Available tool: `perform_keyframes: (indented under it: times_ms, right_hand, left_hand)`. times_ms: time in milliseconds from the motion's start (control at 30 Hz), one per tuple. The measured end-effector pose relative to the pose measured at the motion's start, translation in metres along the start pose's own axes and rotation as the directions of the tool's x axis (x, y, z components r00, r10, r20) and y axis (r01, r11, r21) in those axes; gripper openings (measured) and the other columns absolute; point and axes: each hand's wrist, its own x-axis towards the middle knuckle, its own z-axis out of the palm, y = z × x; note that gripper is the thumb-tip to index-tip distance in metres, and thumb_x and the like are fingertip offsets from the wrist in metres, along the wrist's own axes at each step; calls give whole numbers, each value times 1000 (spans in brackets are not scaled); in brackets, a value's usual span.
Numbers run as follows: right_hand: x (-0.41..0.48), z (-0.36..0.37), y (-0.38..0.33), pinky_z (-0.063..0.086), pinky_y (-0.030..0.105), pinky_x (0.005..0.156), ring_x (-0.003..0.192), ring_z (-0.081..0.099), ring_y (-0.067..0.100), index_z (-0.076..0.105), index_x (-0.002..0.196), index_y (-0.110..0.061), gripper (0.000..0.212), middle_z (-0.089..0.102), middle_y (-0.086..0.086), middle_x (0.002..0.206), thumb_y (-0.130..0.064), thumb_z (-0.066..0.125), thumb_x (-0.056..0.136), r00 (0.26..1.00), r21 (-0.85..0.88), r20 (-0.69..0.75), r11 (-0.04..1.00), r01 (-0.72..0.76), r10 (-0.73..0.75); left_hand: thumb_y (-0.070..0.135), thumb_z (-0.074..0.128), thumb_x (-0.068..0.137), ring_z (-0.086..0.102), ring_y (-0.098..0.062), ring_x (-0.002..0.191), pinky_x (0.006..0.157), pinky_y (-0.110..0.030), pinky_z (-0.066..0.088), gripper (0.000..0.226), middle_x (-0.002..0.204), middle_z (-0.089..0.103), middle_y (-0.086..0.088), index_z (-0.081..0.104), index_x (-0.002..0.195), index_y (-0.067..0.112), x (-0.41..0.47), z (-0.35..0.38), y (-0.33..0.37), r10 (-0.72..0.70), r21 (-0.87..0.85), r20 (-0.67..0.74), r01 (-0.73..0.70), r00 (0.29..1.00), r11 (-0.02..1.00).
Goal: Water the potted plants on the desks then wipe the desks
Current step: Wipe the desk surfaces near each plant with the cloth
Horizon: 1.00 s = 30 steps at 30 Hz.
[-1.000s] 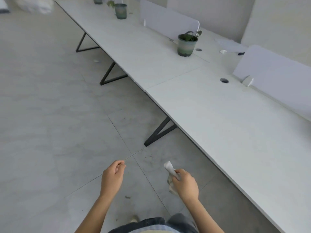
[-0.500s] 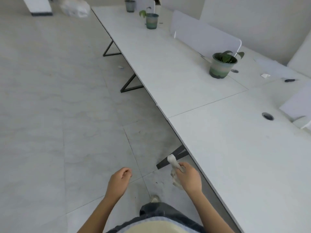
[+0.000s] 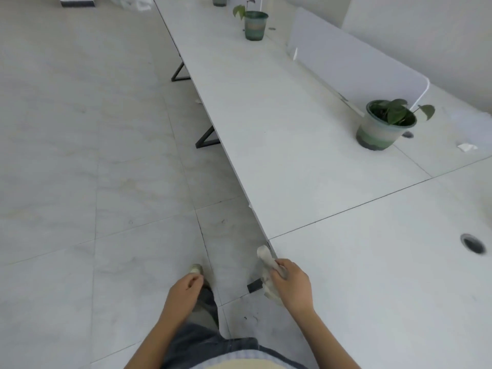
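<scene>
1. A crumpled white cloth (image 3: 267,262) is bunched in the right hand (image 3: 290,286). The fingers (image 3: 281,266) curl tightly round it at the near edge of the long white surface (image 3: 372,275).
2. The left hand (image 3: 183,291) hangs over the floor to the left of those fingers, loosely curled and holding nothing.
3. A potted plant (image 3: 383,126) stands well ahead and to the right of the gripping fingers. A second potted plant (image 3: 255,22) stands far beyond it.
4. No watering vessel is in view, so watering is likely finished. The cloth is not yet spread on the surface, so wiping seems about to begin, with the whole row left.
</scene>
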Motion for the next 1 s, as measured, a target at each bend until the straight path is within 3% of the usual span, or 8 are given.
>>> perform_keyframes:
  times_ms: [67,267,467,700,767,833,933,1000]
  right_hand:
    - [25,-2,-10,35,17,54,62,47,7,36,56,-38,32,51,-9,70,-26,46,84,999,10,-37,1000,-13,14]
    - [102,1,-49,35,26,58,57,39,11,31,51,-32,38,40,-6,58,-26,46,85,976,117,-181,988,-100,120]
    - [173,10,-102,38,27,59,59,42,13,37,52,-26,43,44,-6,57,-48,48,87,894,324,-313,921,-217,321]
    - [215,14,-137,36,20,58,65,47,15,44,55,-33,33,48,-8,61,-42,52,86,807,467,-340,831,-301,483]
    - [213,4,-134,38,22,59,63,49,16,58,60,-20,36,51,-8,61,-45,53,86,755,543,-343,774,-327,559]
    - [208,-13,-125,41,22,61,64,53,14,65,80,-7,29,57,-6,65,-32,55,89,685,638,-355,700,-321,637]
    - [199,-47,-98,43,19,61,69,54,8,63,101,-12,15,60,-6,77,-17,55,89,562,700,-430,654,-287,706]
    - [202,-80,-79,42,17,56,66,52,12,62,98,-7,13,58,3,77,-11,54,89,461,724,-484,636,-266,744]
  left_hand:
    - [19,45,95,59,-24,95,85,-31,47,15,100,62,-6,59,93,18,31,-1,13,13,7,26,-13,1000,1000]
    - [18,46,94,60,-19,89,78,-26,43,13,94,63,-4,58,91,19,142,-17,76,119,120,186,-143,975,982]
    - [18,44,94,58,-19,91,77,-26,40,18,91,61,-2,61,98,14,257,-62,164,243,155,250,-286,937,946]
    - [19,44,95,58,-15,86,68,-16,41,17,84,61,8,56,86,27,332,-71,244,345,105,347,-402,872,910]
    - [17,44,94,59,-17,91,71,-22,42,18,87,63,6,58,86,25,339,-54,263,361,84,405,-427,840,900]
    - [17,44,94,60,-19,100,78,-24,41,18,97,65,2,62,95,17,346,-28,282,371,106,472,-469,800,877]
    - [16,45,93,58,-19,105,84,-24,39,23,108,65,-3,64,105,9,361,20,311,450,156,543,-611,709,776]
    - [14,46,93,54,-22,110,86,-25,38,26,118,63,-4,62,111,8,372,50,332,528,210,536,-709,659,673]
